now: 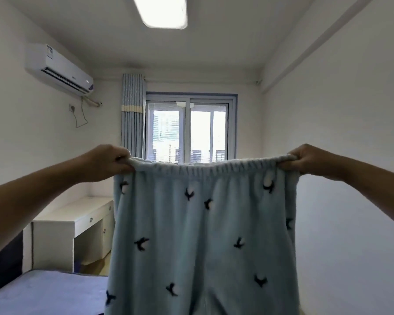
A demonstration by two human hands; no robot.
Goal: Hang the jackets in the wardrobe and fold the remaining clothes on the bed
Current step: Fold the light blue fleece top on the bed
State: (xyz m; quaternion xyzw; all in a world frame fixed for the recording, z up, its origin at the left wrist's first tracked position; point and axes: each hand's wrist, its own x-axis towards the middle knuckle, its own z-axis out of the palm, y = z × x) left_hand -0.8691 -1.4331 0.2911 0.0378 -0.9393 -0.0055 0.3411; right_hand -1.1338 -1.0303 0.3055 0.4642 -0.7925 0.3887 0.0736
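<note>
A pair of light blue fleece trousers [200, 235] with small dark bird shapes hangs in front of me, held up by its elastic waistband and stretched wide. My left hand [110, 161] grips the waistband's left end. The right end is gripped by my right hand [301, 160]. Both arms reach forward at chest height. The legs of the trousers run out of the bottom of the frame. A corner of the blue bed [43, 292] shows at the lower left, below the trousers.
A white desk [77, 221] stands against the left wall behind the bed. A window [189, 130] with a blue curtain [132, 114] is at the far end. An air conditioner [59, 69] hangs high on the left wall. The right wall is bare.
</note>
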